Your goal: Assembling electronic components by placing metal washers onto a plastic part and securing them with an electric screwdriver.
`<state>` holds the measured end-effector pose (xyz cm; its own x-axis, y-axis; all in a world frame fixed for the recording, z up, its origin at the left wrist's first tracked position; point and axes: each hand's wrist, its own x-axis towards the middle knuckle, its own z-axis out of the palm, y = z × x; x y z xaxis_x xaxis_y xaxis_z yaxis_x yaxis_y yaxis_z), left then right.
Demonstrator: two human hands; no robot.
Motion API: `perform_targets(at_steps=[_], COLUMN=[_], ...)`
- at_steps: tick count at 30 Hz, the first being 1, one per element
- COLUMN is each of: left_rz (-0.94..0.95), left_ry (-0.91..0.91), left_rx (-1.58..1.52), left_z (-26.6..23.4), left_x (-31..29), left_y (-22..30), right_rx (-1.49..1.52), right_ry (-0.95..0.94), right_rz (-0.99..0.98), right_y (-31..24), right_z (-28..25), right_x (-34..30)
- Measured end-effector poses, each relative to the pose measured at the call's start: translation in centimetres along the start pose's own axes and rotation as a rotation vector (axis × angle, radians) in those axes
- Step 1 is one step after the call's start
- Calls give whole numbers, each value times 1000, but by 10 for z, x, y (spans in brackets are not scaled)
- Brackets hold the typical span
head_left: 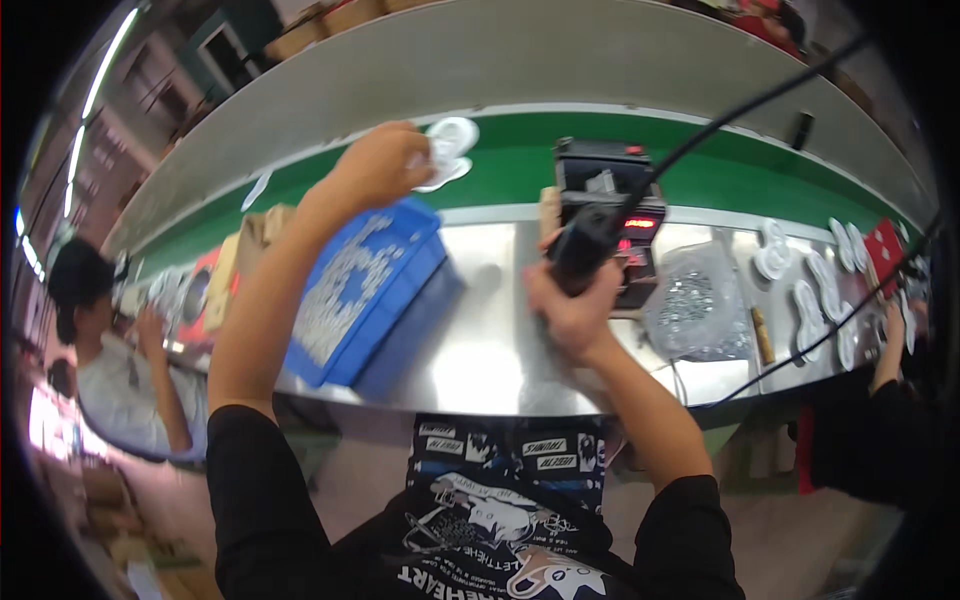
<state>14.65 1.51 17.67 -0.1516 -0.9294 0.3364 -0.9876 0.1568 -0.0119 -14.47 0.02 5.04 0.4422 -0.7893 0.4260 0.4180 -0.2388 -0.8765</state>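
Over the green belt, my left hand (385, 165) has its fingers closed on the edge of a white plastic part (447, 150) with rounded lobes. The fingertips are partly hidden. My right hand (577, 305) is wrapped around a black electric screwdriver (583, 245), whose cable rises to the upper right. The screwdriver is in front of a black screw feeder (600, 175) with a red lit display. Below my left forearm, a blue bin (400, 290) holds many small white pieces.
A clear plastic bag of small metal screws (695, 300) lies right of the feeder, beside a brass-coloured rod (762, 335). Several white parts (805, 320) lie farther right. A black cable crosses there. Co-workers sit at left (130, 370) and right (865, 435).
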Motion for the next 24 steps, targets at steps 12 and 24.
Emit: perform_targets(at_steps=[12, 24], left_rz=[160, -439], left_ry=[-335, -467], left_rx=[-147, 97], left_z=[55, 17], left_x=[-164, -192], left_y=[116, -23], right_rx=[157, 76], right_ry=[-27, -30], right_rz=[-70, -98], right_y=[5, 5], right_z=[0, 2], right_x=[5, 7])
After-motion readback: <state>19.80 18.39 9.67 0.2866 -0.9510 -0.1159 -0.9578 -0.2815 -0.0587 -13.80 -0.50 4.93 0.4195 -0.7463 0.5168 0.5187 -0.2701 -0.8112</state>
